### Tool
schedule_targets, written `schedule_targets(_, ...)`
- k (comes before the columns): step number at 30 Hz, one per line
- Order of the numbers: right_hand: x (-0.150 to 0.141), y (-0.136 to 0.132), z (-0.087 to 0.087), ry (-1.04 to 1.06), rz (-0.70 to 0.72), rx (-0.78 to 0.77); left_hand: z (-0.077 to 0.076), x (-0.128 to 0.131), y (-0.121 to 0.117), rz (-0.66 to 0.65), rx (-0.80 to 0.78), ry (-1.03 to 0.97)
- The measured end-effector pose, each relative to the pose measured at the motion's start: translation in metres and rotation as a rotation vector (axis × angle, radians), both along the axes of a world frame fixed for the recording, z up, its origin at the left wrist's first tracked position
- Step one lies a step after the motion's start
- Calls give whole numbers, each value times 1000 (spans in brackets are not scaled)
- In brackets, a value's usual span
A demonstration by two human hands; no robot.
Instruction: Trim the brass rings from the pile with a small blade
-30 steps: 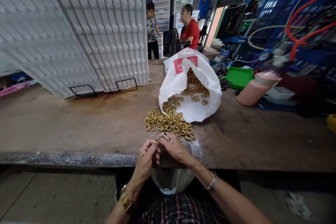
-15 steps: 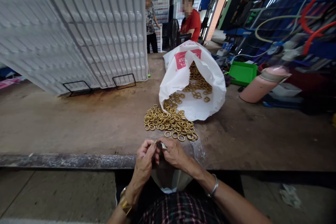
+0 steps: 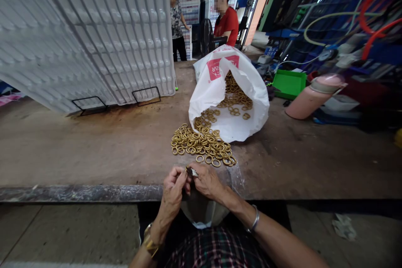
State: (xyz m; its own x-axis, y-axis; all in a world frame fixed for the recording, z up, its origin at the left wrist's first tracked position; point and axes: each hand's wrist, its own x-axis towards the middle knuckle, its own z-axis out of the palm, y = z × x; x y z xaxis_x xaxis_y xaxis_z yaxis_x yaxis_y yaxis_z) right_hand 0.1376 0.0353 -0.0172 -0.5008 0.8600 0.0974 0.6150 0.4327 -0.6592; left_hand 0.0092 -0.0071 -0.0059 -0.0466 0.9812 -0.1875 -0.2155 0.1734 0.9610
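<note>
My left hand (image 3: 173,185) is closed in a pinch on a brass ring (image 3: 186,168), of which only a thin yellowish edge shows. My right hand (image 3: 210,181) is wrapped round a small dark and whitish tool (image 3: 192,172) whose kind I cannot make out. Its dark end meets the ring between my fingertips. Just beyond both hands, a heap of brass rings (image 3: 201,141) spills from the mouth of a white plastic sack (image 3: 207,98) lying on its side. More rings lie inside it. Below my hands, at the table edge, is a greyish translucent container (image 3: 205,213), partly hidden.
On the wooden table (image 3: 103,150), tall white ribbed trays (image 3: 125,37) stand at left by black wire supports (image 3: 146,94). A pink bottle (image 3: 303,102) and a green tray (image 3: 289,83) sit at right, near hoses. Two people (image 3: 226,25) are in the background.
The view has shifted slightly, so the table things sit a little higher and further left. My hands keep nearly the same pose, still together at the ring.
</note>
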Motion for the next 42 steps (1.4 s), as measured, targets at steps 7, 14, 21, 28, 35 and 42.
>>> schedule_targets(7, 0, 0, 16, -139, 37, -27, 0, -2, -1, -10, 20, 36)
schedule_targets(14, -2, 2, 19, -317, -41, -23, 23, 1, -19, -92, -31, -173)
schedule_targets(21, 11, 12, 21, -461, -296, 95, 20, 3, -12, 41, -157, -469)
schedule_targets(28, 14, 20, 18, -545, -317, 102, 14, -3, -10, 36, -245, -642)
schedule_targets(35, 13, 23, 20, -484, -316, 97, 11, -2, -6, 119, -332, -683)
schedule_targets(42, 17, 16, 19, -357, -355, 136, 13, 10, -5, 100, -217, -358)
